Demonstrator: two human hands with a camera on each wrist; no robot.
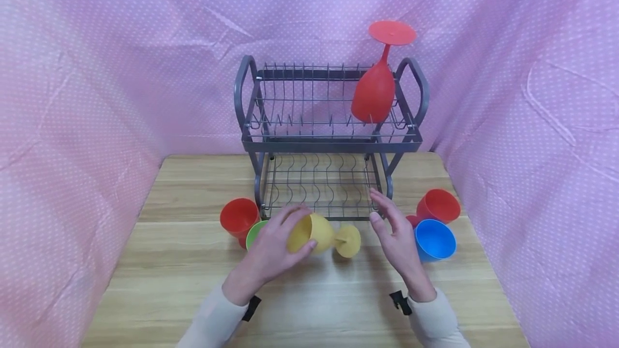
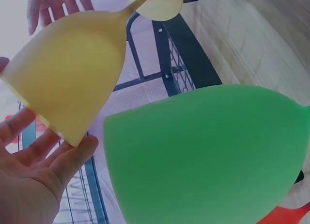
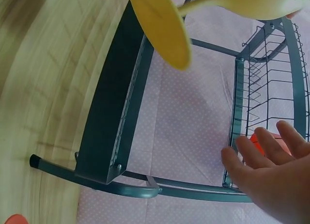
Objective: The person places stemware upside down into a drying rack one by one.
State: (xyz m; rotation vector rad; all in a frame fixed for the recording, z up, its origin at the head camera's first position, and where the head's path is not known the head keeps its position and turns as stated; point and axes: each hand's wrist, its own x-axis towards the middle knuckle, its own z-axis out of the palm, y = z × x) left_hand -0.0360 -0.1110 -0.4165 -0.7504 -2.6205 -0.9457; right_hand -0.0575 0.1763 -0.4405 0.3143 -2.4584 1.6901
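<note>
My left hand (image 1: 278,243) grips a yellow plastic goblet (image 1: 323,234) by the rim of its bowl. The goblet is tilted on its side, its mouth toward the left palm and its round foot pointing right. In the left wrist view, the fingers (image 2: 72,161) curl at the rim of the yellow bowl. My right hand (image 1: 398,235) is held apart from the goblet, to the right of its foot, fingers spread and holding nothing. A green goblet (image 2: 208,151) stands beside the left hand, mostly hidden behind it in the head view.
A dark two-tier dish rack (image 1: 333,146) stands behind the hands. Upside down on its upper tier, at the right, leans a red goblet (image 1: 374,93). Another red goblet (image 1: 239,216) stands at left; a red goblet (image 1: 442,205) and a blue goblet (image 1: 435,239) stand at right.
</note>
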